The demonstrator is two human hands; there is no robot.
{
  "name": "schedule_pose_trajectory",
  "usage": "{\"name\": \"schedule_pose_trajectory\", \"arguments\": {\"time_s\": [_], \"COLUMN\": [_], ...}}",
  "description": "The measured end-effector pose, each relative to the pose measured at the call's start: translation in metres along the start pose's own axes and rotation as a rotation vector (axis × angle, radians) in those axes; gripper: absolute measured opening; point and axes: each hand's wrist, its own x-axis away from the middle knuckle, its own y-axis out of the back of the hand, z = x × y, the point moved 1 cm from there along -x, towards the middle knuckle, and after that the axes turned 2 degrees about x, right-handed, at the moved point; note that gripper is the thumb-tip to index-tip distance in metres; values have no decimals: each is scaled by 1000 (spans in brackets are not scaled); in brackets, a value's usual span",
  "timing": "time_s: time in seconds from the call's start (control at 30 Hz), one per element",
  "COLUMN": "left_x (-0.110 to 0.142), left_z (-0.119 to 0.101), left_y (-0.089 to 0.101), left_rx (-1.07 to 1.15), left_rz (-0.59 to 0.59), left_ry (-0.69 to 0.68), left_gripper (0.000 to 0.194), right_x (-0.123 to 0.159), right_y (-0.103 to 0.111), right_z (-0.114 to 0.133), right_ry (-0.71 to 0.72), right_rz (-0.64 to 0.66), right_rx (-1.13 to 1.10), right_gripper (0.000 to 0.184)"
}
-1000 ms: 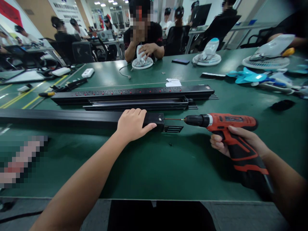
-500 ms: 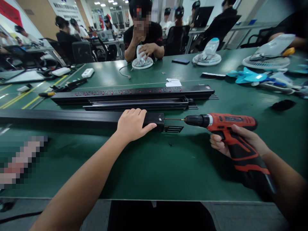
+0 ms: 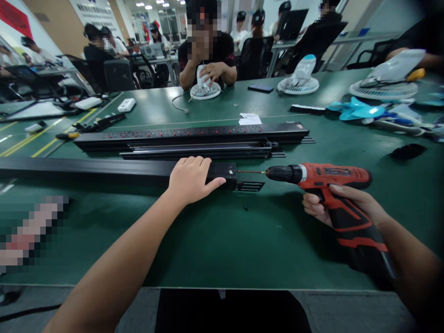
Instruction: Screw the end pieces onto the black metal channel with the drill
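Note:
Across the green table runs a long black rectangular bar. My left hand grips it near its right end, with the fingers over the far edge and the thumb stretched along the near side. In my right hand is a red and black cordless drill, my fingers wrapped round its handle by the trigger. Its long thin bit reaches the end face of the bar; the tip's exact contact is hard to make out. A black slotted bracket sticks out below that end.
Behind the bar lie a black power strip with red dots and a black channel piece. A person opposite handles a small white fan. Blue fan blades lie at right; a small dark piece is nearby.
My right thumb has shifted slightly to the left on the drill. The drill, the bar and my left hand look unmoved.

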Motion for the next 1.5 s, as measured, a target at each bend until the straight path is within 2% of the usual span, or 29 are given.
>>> {"name": "schedule_pose_trajectory", "arguments": {"time_s": [0.3,0.63,1.03,1.27,1.5], "left_x": [0,0,-1,0,-1], "left_z": [1,0,0,0,0], "left_y": [-1,0,1,0,0], "left_rx": [8,3,3,2,-7], "left_rz": [0,6,18,16,-3], "left_ry": [-1,1,4,5,-1], "left_gripper": [70,70,70,71,67], "right_x": [0,-2,-1,0,-1], "right_y": [-6,2,-1,-8,-1], "right_z": [1,-2,1,3,1], "right_ry": [16,-28,8,18,2], "right_rz": [0,31,14,18,47], "right_rx": [-10,-63,54,-22,-10], "right_gripper": [32,29,29,30,28]}}
